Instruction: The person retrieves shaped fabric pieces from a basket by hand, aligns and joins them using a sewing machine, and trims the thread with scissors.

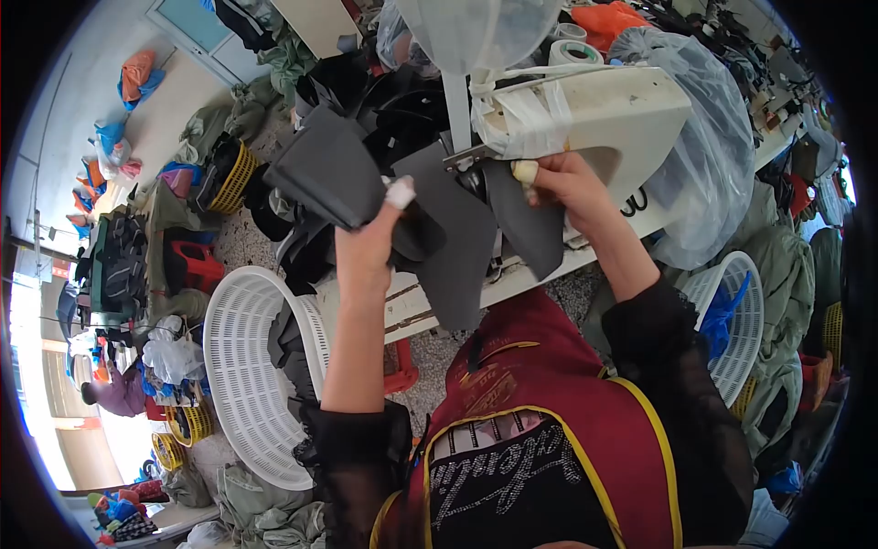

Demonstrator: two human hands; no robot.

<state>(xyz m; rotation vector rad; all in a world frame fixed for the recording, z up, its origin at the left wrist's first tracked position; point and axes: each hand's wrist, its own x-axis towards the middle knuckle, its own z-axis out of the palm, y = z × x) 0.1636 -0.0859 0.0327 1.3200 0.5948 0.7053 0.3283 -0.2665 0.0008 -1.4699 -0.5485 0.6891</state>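
Observation:
My left hand (364, 252), its thumb tip wrapped in white, grips a folded dark grey material piece (322, 174) left of the machine. Below and right of that hand, another flat grey piece (450, 252) hangs over the bench edge. My right hand (574, 188) pinches a curved grey piece (526, 224) at its upper right; a yellowish wrap covers a fingertip. Both lie by the metal working end of a cream machine (631, 105), partly bound with white plastic. What is under the machine's metal plate is hidden.
White plastic baskets stand left (242, 366) and right (745, 320) of me; the left one holds dark pieces, the right one a blue bag. Black pieces (402, 105) pile behind the bench. Clear plastic sheeting (709, 165) drapes beside the machine. A red stool (400, 366) is under the bench.

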